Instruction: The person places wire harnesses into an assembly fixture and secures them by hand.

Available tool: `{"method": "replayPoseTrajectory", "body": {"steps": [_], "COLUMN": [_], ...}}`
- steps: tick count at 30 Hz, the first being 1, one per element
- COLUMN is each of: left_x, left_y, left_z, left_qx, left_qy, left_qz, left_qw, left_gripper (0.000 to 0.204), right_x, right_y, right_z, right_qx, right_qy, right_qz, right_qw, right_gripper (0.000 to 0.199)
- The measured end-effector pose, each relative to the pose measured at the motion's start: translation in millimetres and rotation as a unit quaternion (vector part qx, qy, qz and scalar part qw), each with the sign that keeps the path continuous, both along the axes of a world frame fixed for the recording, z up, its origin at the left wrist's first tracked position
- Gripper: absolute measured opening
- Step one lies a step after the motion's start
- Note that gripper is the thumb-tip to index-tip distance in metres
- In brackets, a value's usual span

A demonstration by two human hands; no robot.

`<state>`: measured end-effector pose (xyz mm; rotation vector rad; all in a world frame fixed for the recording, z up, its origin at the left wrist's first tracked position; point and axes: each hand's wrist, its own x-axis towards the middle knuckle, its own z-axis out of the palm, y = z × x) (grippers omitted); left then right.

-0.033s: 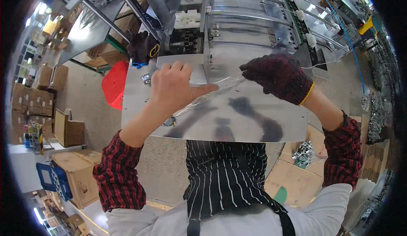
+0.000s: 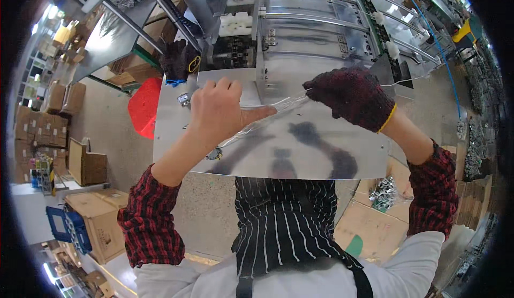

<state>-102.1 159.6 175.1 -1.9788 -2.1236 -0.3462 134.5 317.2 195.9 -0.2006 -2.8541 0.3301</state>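
A bundle of thin white wires (image 2: 292,103) stretches between my hands above a shiny metal worktop (image 2: 300,161). My right hand (image 2: 353,99), in a dark red and black knit glove, pinches the bundle at its right end. My bare left hand (image 2: 217,108) is closed around the wires further left, fingers curled and thumb stretched along them; the palm side is hidden. Below that hand the wires come out again near a small part with coloured bits (image 2: 215,153). A small metal piece (image 2: 184,99) lies just left of my left hand.
Beyond the worktop stands a machine with metal rails (image 2: 318,21). A dark glove (image 2: 178,62) lies at the worktop's far left, near a red plastic stool (image 2: 144,108). Cardboard boxes (image 2: 101,220) stand at the left, and a silvery heap (image 2: 384,193) sits on cardboard at lower right.
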Motion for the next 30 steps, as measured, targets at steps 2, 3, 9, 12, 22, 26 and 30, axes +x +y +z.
{"method": "replayPoseTrajectory", "body": {"steps": [2,3,9,12,22,26,30], "left_x": [3.2,-0.8,-20.8,-18.8,-46.8,-54.0,-107.1], "left_y": [6.0,9.1,18.4,23.7,50.0,61.4,64.3], "left_z": [-1.2,-0.3,7.6,13.8,1.1,11.6,20.5], "left_qx": [0.001,-0.001,0.023,0.005,0.110,0.015,-0.017], "left_qy": [0.019,0.021,0.062,0.070,0.081,-0.006,-0.296], "left_qz": [0.025,0.026,-0.012,-0.054,-0.124,-0.062,-0.174], "left_qw": [1.000,0.999,0.998,0.996,0.983,0.998,0.939], "left_gripper": [0.070,0.070,0.066,0.076,0.068,0.059,0.048], "right_x": [3.6,2.8,-1.6,-6.3,-16.4,-35.2,-44.4], "right_y": [2.9,-3.4,-8.9,10.6,26.0,33.7,62.5], "right_z": [-5.8,0.0,49.3,53.0,39.4,21.5,16.7], "right_qx": [0.107,0.105,-0.475,-0.461,-0.324,0.065,-0.005], "right_qy": [0.096,0.099,-0.176,-0.242,-0.196,-0.011,0.041], "right_qz": [0.031,0.032,-0.163,-0.113,-0.076,0.013,0.004], "right_qw": [0.989,0.989,0.847,0.846,0.923,0.998,0.999], "right_gripper": [0.024,0.024,0.027,0.030,0.025,0.022,0.020]}}
